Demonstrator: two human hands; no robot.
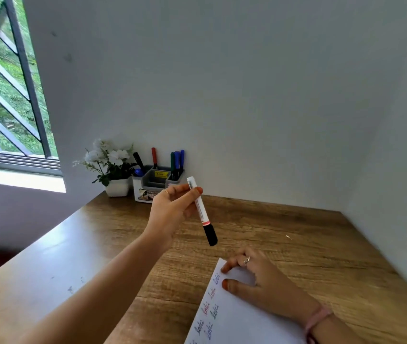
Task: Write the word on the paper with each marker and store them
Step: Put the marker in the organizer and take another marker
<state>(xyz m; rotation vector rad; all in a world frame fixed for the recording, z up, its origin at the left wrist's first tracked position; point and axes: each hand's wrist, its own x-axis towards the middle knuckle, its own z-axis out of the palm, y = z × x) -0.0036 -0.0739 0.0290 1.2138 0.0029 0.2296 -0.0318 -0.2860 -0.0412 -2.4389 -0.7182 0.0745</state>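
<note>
Pinching a capped marker (202, 211) above the desk (284, 234), the left hand (172, 209) hangs near the organizer (147, 187) by the wall. The right hand (259, 276) rests with relaxed fingers on the paper (237, 319), well apart from the marker.

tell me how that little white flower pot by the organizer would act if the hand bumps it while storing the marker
The flower pot looks small and probably light, with flowers rising well above its rim, so it may tip or slide if nudged. It stands right beside the organizer, so the left hand carrying the marker could brush it.
</note>
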